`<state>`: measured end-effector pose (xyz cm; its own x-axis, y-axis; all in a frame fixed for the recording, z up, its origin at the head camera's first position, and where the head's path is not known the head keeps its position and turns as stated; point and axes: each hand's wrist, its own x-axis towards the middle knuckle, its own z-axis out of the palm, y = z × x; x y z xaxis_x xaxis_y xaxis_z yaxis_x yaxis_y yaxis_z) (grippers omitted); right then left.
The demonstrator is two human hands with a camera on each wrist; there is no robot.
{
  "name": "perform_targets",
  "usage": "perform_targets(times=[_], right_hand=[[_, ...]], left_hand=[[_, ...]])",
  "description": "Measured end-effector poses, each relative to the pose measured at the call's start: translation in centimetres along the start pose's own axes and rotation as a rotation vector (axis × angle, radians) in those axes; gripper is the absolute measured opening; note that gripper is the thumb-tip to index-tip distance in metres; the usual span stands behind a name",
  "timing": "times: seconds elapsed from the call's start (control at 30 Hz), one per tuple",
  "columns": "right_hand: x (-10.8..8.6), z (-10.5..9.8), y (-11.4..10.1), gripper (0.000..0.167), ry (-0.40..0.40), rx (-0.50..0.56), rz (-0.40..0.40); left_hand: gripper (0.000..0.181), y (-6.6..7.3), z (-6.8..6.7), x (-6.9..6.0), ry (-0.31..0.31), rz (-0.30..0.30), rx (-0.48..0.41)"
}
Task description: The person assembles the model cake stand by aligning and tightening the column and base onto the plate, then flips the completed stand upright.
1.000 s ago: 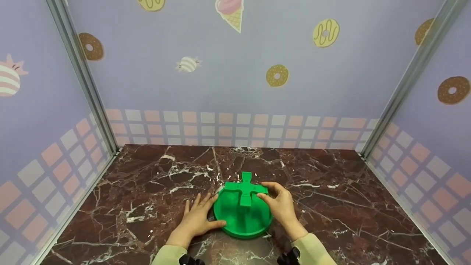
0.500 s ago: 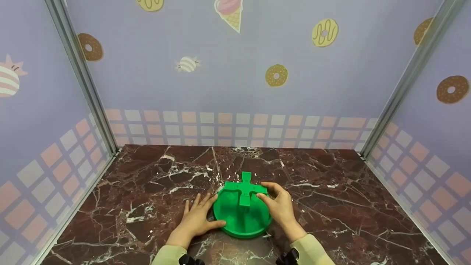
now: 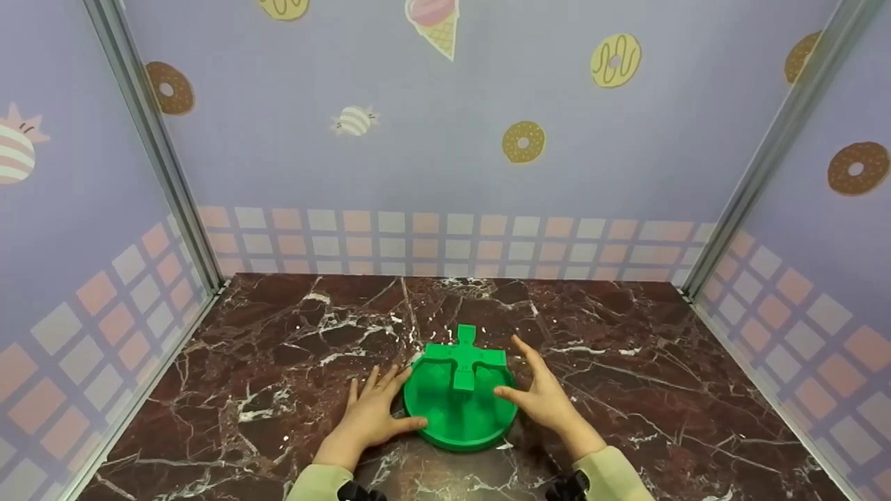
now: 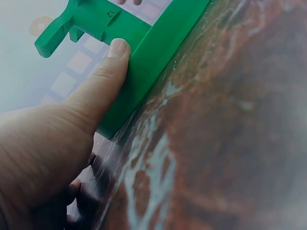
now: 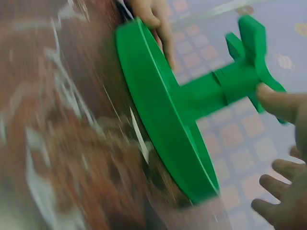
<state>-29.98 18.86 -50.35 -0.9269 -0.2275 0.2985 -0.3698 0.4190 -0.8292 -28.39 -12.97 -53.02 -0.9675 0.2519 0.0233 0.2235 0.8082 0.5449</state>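
Observation:
In the head view, a round green base point(image 3: 465, 440) with a raised rim lies on the dark marbled table. From its middle rises a green post point(image 5: 201, 96), topped by a four-armed green cross point(image 3: 465, 357); small digits mark the post in the left wrist view. My left hand point(image 3: 376, 414) lies at the base's left side, fingers straight and spread, the thumb pressing on the rim. On the other side, my right hand point(image 3: 546, 396) hovers with thumb and fingers apart, holding nothing, beside the cross's right arm. Its thumb tip is close to the cross; contact is hard to tell.
The marbled table point(image 3: 278, 348) extends around the base. Purple walls with printed sweets and a tiled pattern point(image 3: 459, 243) enclose the back and both sides. Metal posts point(image 3: 156, 153) stand in the back corners. Black bands point(image 3: 362, 492) sit on both wrists.
My right hand has let go of the cross's right arm, spread its fingers and moved slightly right. The left hand and the green piece look unmoved.

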Motion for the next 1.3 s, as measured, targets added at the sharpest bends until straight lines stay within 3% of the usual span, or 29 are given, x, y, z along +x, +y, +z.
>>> perform_targets(times=[0.17,0.3,0.47,0.67,0.87,1.3], right_hand=[[-0.2,-1.0,1.3,0.115,-0.153,-0.108,0.047],[-0.3,-1.4,2.1,0.125,-0.257,-0.147,0.015],[-0.4,-1.5,2.9,0.13,-0.326,-0.184,-0.012],[-0.6,-1.6,3.4,0.128,-0.36,-0.222,0.029],[-0.8,-1.5,3.6,0.122,-0.356,-0.249,0.085],[-1.0,-1.3,3.7,0.116,-0.319,-0.253,0.092]], left_hand=[[0.105,0.0,0.0,0.0,-0.001,0.001,-0.007],[0.103,0.0,0.0,0.0,-0.01,-0.005,-0.021],[0.104,0.0,0.0,0.0,-0.01,-0.002,-0.018],[0.105,-0.1,-0.2,-0.1,-0.017,0.014,-0.005],[0.119,-0.3,-0.2,-0.1,-0.032,0.035,0.021],[0.12,-0.7,0.1,0.2,0.0,0.083,-0.039]])
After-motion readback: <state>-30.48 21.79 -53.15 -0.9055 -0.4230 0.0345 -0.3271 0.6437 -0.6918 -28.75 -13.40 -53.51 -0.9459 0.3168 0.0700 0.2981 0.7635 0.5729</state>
